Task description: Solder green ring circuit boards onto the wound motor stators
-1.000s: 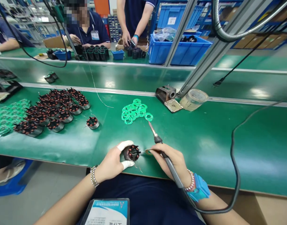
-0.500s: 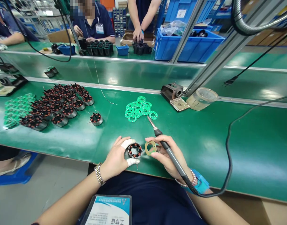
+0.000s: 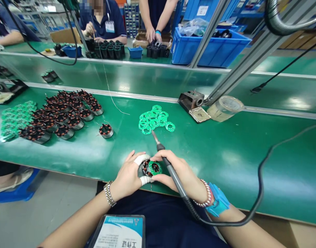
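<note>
Near the bench's front edge, my left hand (image 3: 130, 172) grips a motor stator (image 3: 145, 168) with copper windings; white tape covers its thumb and forefinger. My right hand (image 3: 177, 170) pinches a ring-shaped green circuit board (image 3: 159, 169) by its edge, over the right side of the stator and partly covering it. A soldering iron (image 3: 173, 175) also rests in my right hand, its tip pointing away toward a loose pile of ring-shaped green boards (image 3: 153, 120). One separate stator (image 3: 105, 131) stands to the left of that pile.
Several stators (image 3: 62, 115) stand grouped at the left, beside more green boards (image 3: 17, 119). A soldering-iron stand (image 3: 191, 100) and a round plastic tub (image 3: 225, 108) sit at the back right. Solder wire (image 3: 108, 89) hangs down to the bench. The iron's cable (image 3: 261, 179) loops at the right.
My right hand has moved left with the iron and turned the board from its tan face to its green face, bringing it over the stator. My left hand has stayed nearly still.
</note>
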Motion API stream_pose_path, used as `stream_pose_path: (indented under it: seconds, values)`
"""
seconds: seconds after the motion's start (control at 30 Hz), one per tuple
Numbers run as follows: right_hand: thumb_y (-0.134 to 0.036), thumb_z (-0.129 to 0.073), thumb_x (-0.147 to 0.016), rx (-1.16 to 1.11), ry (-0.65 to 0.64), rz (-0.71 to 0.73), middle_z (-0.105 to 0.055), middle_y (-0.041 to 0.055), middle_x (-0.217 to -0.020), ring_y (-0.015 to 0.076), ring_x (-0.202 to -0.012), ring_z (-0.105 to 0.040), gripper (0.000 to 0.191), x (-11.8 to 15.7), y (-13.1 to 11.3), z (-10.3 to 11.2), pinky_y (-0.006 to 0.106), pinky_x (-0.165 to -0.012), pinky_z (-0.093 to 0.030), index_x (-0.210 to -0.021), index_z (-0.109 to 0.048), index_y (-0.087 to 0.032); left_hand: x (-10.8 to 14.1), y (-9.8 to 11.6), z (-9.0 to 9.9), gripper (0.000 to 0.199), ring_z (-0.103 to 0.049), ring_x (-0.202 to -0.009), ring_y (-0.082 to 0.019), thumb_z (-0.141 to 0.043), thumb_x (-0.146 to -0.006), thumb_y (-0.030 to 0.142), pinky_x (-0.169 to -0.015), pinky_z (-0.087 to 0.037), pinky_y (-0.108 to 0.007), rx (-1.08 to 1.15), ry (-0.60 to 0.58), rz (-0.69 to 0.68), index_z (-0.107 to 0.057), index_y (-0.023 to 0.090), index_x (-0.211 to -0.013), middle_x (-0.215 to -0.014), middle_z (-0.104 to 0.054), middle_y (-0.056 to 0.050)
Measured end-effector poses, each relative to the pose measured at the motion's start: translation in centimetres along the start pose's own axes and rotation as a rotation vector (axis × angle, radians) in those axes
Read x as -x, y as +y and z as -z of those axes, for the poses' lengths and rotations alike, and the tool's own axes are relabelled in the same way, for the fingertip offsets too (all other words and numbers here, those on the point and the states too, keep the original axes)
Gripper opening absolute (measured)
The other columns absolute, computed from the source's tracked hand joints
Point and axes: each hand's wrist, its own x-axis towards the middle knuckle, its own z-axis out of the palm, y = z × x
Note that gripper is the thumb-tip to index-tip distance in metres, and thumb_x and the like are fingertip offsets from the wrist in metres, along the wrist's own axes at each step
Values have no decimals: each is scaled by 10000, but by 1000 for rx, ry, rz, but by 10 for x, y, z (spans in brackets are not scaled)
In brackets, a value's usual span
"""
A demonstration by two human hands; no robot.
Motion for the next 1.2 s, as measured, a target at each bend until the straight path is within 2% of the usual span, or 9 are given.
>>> stream_pose_path:
  seconds: [0.33,0.6,0.8,1.03,1.2]
  values:
    - [-322,-703,-698,-62,-15,63,-619,54,-929,180,-850,-632,381,-3,4,-4,299,-767,-521,-975,-459,-228,0,2,1,498,-484,-1157,-265,-670,-684,300,-1045,-243,-545,26,-20,0,-463,206,-1128,-1132,-600,-95]
    - [-327,-678,-724,-91,-45,56,-608,53,-939,183,-851,-628,365,-4,7,-8,308,-763,-525,-991,-448,-231,0,-1,1,511,-484,-1157,-263,-642,-710,358,-1046,-249,-534,-16,-36,-24,-448,178,-1148,-1182,-562,-138]
    - [-293,-646,-758,-36,-43,119,-593,70,-955,200,-915,-597,346,-1,8,-11,346,-825,-499,-1028,-443,-220,0,-2,1,507,-478,-1164,-256,-630,-718,337,-1051,-242,-527,-12,-34,-36,-437,169,-1156,-1189,-556,-144]
    - [-188,-620,-774,36,-149,123,-581,72,-952,189,-871,-574,337,0,2,-7,320,-747,-510,-1058,-439,-191,0,-4,2,527,-477,-1159,-267,-652,-680,278,-1047,-230,-542,17,-48,-19,-443,192,-1156,-1202,-550,-125]
    - [-138,-608,-774,47,-167,139,-566,79,-974,185,-897,-563,337,-1,0,-5,309,-766,-505,-1062,-438,-182,-1,-5,1,493,-486,-1152,-256,-643,-697,308,-1053,-224,-534,19,-47,-25,-444,188,-1131,-1180,-562,-127]
